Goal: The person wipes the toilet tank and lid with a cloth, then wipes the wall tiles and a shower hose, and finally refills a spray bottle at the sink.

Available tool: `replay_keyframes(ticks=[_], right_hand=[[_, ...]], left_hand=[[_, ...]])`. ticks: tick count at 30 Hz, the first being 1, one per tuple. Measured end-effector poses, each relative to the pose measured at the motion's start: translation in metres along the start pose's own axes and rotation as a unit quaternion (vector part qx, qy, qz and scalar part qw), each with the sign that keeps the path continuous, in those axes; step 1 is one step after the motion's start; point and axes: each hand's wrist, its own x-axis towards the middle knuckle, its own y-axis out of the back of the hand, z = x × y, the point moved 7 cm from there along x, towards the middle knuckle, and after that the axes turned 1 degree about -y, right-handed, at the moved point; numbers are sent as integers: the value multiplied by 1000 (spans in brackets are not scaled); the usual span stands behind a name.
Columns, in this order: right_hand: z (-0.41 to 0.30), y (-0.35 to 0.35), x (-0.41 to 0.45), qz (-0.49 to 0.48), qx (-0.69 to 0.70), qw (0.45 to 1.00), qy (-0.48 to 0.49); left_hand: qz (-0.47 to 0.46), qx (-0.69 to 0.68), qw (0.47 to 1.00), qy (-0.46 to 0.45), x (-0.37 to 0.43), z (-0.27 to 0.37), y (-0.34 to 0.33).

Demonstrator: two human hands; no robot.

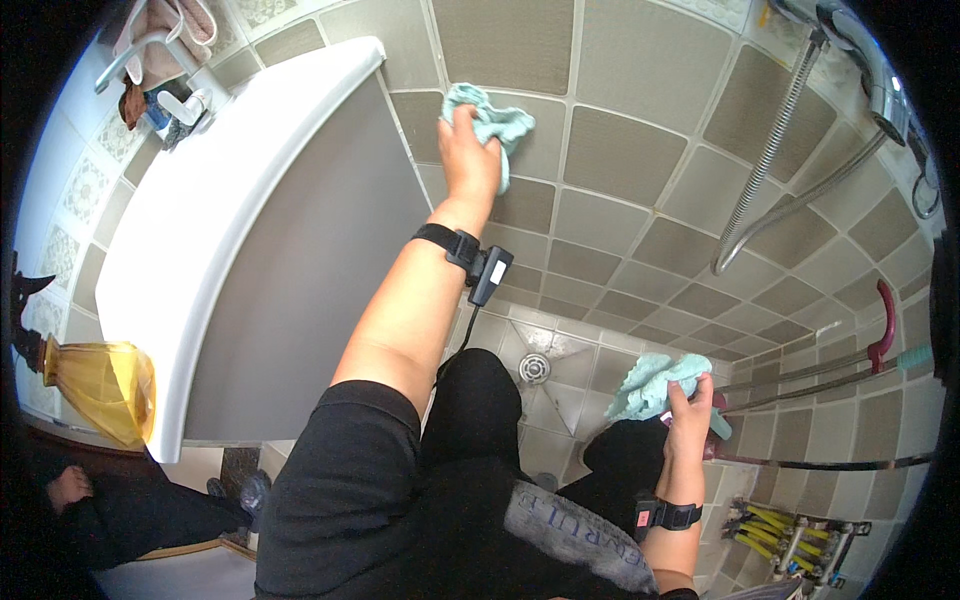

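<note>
My left hand presses a crumpled mint-green cloth against the tiled wall, just right of a white washbasin with a grey front. Low on the right, my right hand grips a second mint-green cloth, held bunched above my knee. Both forearms carry black straps with small devices, and a cable runs from the left one. Parts of each cloth are hidden under my fingers.
A metal shower hose hangs from a chrome mixer. A yellow bottle stands at the basin's left end. Below are a floor drain and yellow pipes. Another person's hand shows at lower left.
</note>
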Motion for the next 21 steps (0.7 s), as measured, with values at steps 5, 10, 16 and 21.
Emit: replay_keyframes(ticks=[5, 10, 16, 21], right_hand=[[-6, 0, -3, 2, 19, 1000, 12], [-6, -12, -5, -24, 62, 998, 1], [-24, -15, 15, -29, 203, 977, -50], [-28, -57, 24, -132, 65, 986, -82]], left_hand=[[-164, -128, 978, -5, -41, -13, -20], [-215, -137, 966, 50, -64, -28, 34], [-160, -95, 976, 114, -70, 16, 108], [-160, -54, 970, 175, -65, 60, 196]])
